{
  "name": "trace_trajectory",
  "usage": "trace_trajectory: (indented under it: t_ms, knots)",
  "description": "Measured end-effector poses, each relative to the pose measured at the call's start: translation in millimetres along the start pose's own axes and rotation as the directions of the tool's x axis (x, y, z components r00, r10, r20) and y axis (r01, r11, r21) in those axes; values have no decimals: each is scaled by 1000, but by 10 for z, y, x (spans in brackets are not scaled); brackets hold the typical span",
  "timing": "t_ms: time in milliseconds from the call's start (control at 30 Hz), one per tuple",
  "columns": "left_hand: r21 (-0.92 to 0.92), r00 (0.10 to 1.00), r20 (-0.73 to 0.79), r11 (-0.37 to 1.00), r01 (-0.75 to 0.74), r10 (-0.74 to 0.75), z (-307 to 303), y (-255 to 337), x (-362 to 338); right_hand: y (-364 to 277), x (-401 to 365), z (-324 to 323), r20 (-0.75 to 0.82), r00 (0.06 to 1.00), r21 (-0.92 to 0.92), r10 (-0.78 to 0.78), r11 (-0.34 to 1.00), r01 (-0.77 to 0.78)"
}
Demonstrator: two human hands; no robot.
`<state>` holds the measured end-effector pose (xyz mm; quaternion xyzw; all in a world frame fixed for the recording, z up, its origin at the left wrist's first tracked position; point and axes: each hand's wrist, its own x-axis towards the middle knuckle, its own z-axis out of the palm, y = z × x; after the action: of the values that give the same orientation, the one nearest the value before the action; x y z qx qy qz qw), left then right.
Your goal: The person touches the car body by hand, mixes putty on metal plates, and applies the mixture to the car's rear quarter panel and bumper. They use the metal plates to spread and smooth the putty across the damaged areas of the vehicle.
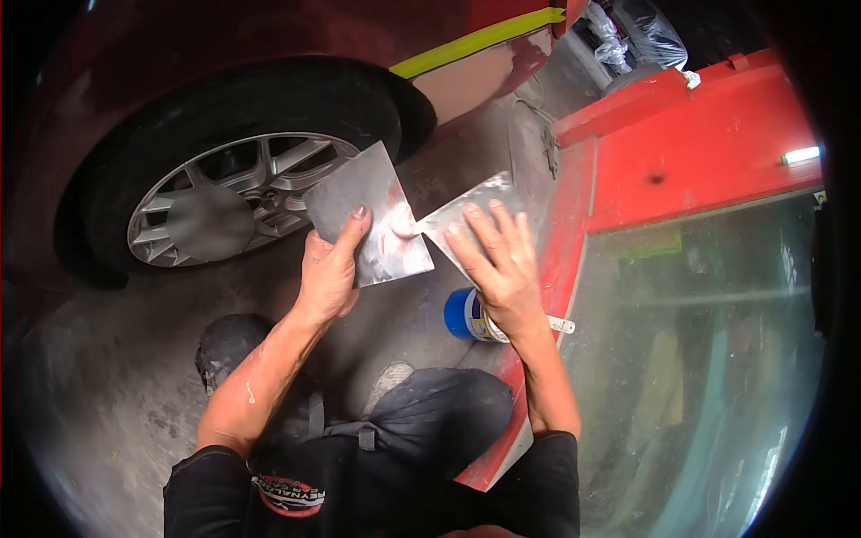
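Note:
My left hand (332,269) grips a square metal plate (363,211), thumb on its top face and fingers beneath. A smear of pale paste (405,228) with reddish streaks lies near the plate's right edge. My right hand (507,264) holds a second flat metal sheet (466,211), its fingers laid along the upper face. One corner of this sheet meets the paste on the first plate. Below my right hand is a blue-and-white container (464,314), partly hidden by it, with a pale strip (560,325) that has a hole at its end.
A dark red car's wheel (260,193) is at the upper left, with yellow-green tape (480,43) along the body. On the right lies a red panel with glass (691,332). A cable (513,121) rests on the grey floor, and plastic wrapping (650,40) is at the top right.

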<state>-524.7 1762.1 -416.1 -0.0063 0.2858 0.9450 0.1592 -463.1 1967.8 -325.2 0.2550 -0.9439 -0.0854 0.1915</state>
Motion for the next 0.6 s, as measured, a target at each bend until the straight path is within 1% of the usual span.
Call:
trace_trajectory:
  t_ms: [100,133,167,233,300,333,433,467,533,567,600]
  knots:
    - [33,998,-42,998,-55,56,7,-29,20,-96,64,-153,-162,973,87,162,985,-149]
    - [49,995,-52,996,-77,80,13,-31,25,-211,101,-133,-145,975,58,169,985,-162]
    - [116,990,-71,987,-112,121,14,-44,27,-307,84,16,-51,997,-3,55,998,-55]
    - [253,973,-102,952,-174,205,-7,-70,27,-499,24,109,87,996,7,14,1000,-15]
    - [339,981,-99,933,-122,165,-81,-60,36,-455,116,-223,98,991,-81,89,993,-81]
    - [383,986,-96,920,-87,134,-94,-62,13,-392,120,-231,-23,988,-78,152,985,-154]
    - [348,992,-57,934,-84,111,11,-39,-36,-463,107,37,69,997,-3,33,999,-32]
    - [387,992,-46,918,-88,114,4,-31,-33,-507,106,69,73,997,46,8,999,-12]
    - [446,989,-51,889,-102,139,-26,-39,-31,-393,158,-182,54,998,63,38,997,-41]
    - [339,995,-71,940,-41,69,-19,-26,-55,-349,156,-297,54,997,75,57,995,-61]
    - [228,997,-71,974,16,1,23,25,-42,-265,125,-226,-60,980,417,190,897,-149]
